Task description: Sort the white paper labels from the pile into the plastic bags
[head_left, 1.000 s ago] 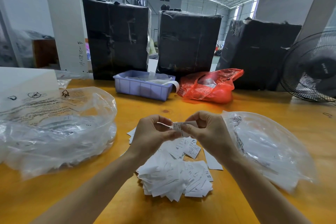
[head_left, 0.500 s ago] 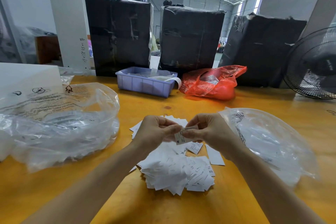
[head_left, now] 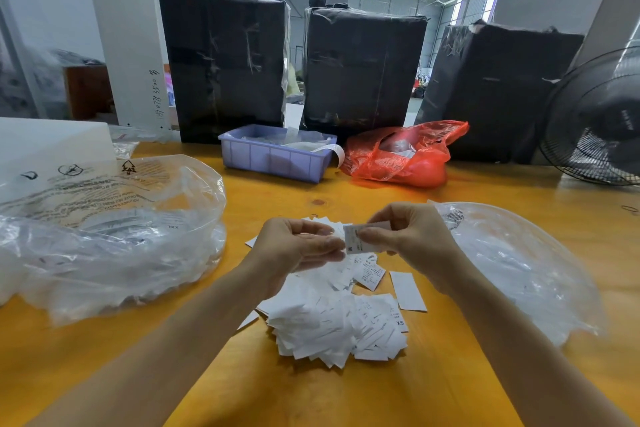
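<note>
1. Since the earlier frames, the pinched label (head_left: 356,239) has been turned so that its printed face, marked "M", is shown toward the camera, and both hands have been kept just above the pile (head_left: 337,319), which serves as landmark throughout.
2. Left of the pile, a large clear plastic bag (head_left: 114,232) is seen lying crumpled on the table (head_left: 346,392); white labels, one marked "XXL", are visible inside it.
3. Directly above the pile's far edge, the left hand (head_left: 294,250) is held with fingers curled inward; its fingertips are brought against the left edge of the label, though whether that edge is actually gripped cannot be told.
4. The label is held in the air between the two hands, above the pile.
5. The right hand (head_left: 412,236) is seen pinching the label between thumb and forefinger, the other fingers being curled.
6. Right of the pile, a second clear bag (head_left: 519,270) is spread on the table with labels faintly visible inside.
7. Behind the pile, a lilac bin (head_left: 273,158) and a red bag (head_left: 401,156) are set before three black wrapped bales (head_left: 363,66); a fan (head_left: 599,118) stands far right.
</note>
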The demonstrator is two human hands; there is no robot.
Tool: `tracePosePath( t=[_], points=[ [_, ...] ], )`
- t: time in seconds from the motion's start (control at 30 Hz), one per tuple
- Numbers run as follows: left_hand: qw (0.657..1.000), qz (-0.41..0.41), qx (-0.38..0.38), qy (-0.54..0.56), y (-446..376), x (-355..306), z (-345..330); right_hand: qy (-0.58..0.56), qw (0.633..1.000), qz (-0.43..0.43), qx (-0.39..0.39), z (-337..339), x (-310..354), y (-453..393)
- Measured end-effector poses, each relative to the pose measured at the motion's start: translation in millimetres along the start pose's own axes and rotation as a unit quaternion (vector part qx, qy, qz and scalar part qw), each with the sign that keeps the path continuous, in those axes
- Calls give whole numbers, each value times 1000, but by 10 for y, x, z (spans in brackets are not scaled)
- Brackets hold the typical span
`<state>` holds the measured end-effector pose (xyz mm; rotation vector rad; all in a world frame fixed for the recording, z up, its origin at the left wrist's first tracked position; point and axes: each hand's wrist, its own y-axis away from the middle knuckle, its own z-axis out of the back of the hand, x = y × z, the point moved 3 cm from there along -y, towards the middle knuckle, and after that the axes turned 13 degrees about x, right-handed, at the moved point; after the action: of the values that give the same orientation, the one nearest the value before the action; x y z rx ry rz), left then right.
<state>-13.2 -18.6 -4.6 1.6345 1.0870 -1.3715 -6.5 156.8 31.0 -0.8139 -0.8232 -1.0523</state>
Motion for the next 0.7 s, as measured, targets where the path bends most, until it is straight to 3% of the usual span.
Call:
tracePosePath(
  t=[0.2,0.7],
  points=[
    [1000,10,26,-2,13,-6,-26,-23,997,54,-47,1,73,27],
    [999,29,36,4,6,-40,-8,58,996,53,-47,-33,49,13]
  ],
)
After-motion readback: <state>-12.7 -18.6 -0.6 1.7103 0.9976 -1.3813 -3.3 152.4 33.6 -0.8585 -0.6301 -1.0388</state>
